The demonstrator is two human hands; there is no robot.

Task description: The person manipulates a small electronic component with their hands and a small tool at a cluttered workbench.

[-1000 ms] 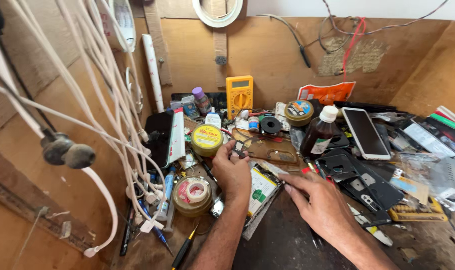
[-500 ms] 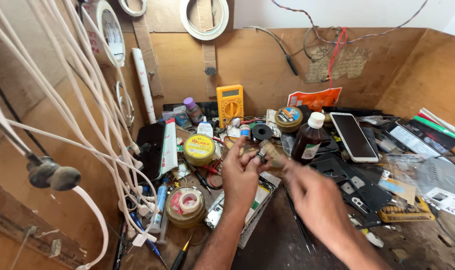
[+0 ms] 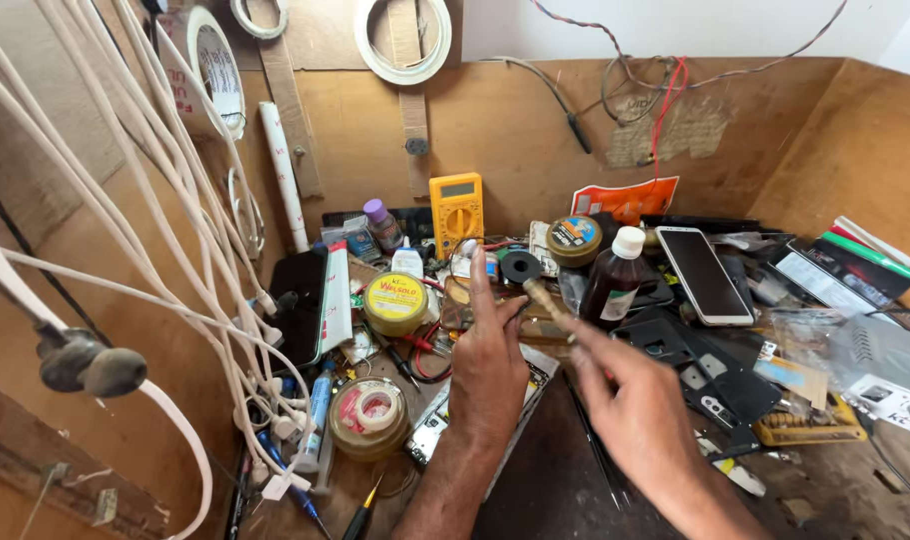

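My left hand [image 3: 487,362] is raised over the cluttered bench, back to the camera, index finger pointing up and the other fingers bent around a small dark part I cannot make out. My right hand [image 3: 630,398] comes in from the lower right and pinches a thin brown stick-like tool [image 3: 541,299], whose tip meets the left fingertips. A yellow round tin [image 3: 395,301] lies just left of the left hand. A dark brown bottle with a white cap [image 3: 612,277] stands just beyond the right hand.
A yellow multimeter [image 3: 456,212] leans on the back board. A smartphone [image 3: 704,273] lies at right among black phone parts. A tape roll in a tin [image 3: 372,412] sits at lower left. White cables [image 3: 165,240] hang along the left wall.
Both hands have lifted off the bench and come together. The right hand moved left and up with the stick tool toward the left fingertips. The view tilted upward.
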